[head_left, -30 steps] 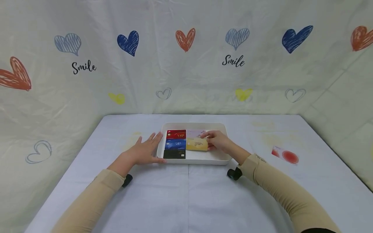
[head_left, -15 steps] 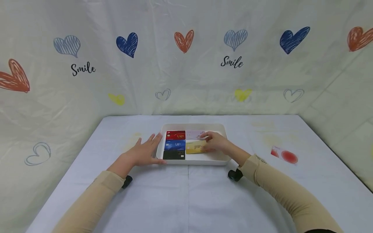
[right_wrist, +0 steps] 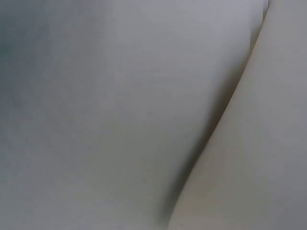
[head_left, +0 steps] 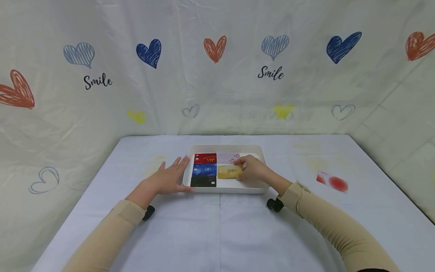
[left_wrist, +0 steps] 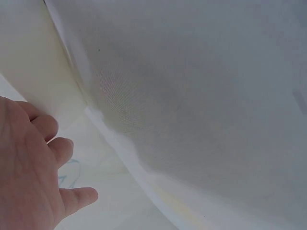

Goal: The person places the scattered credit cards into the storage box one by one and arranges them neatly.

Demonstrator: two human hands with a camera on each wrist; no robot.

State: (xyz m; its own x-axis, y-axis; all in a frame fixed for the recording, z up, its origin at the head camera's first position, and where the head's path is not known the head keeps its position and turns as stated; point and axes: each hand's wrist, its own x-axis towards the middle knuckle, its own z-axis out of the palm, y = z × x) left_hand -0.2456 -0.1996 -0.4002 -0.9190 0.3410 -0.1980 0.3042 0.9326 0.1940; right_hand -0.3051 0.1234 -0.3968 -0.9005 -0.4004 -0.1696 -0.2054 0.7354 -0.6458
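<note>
In the head view, a shallow white tray (head_left: 224, 190) holds several cards. On its left lie a red VIP card (head_left: 205, 158), a blue VIP card (head_left: 204, 169) and a black card (head_left: 204, 182), one below another. A pale pink card (head_left: 227, 158) lies beside the red one. Below it is a gold card (head_left: 227, 171), its right end pinched by my right hand (head_left: 255, 168). My left hand (head_left: 167, 177) spreads its fingers at the tray's left edge, thumb by the front left corner. The left wrist view catches part of the left hand (left_wrist: 29, 167); the right wrist view shows no hand.
A card with a red round print (head_left: 338, 183) lies on the white-covered table (head_left: 217, 230), right of the tray. Behind the table hangs a pale sheet (head_left: 238, 87) printed with hearts and "Smile". A black wrist camera (head_left: 275, 204) sits under the right cuff.
The gold card has shifted slightly toward me, tilting briefly and then lying straighter beside the blue card. My right hand moved slightly with it; the left hand stayed at the tray's edge.
</note>
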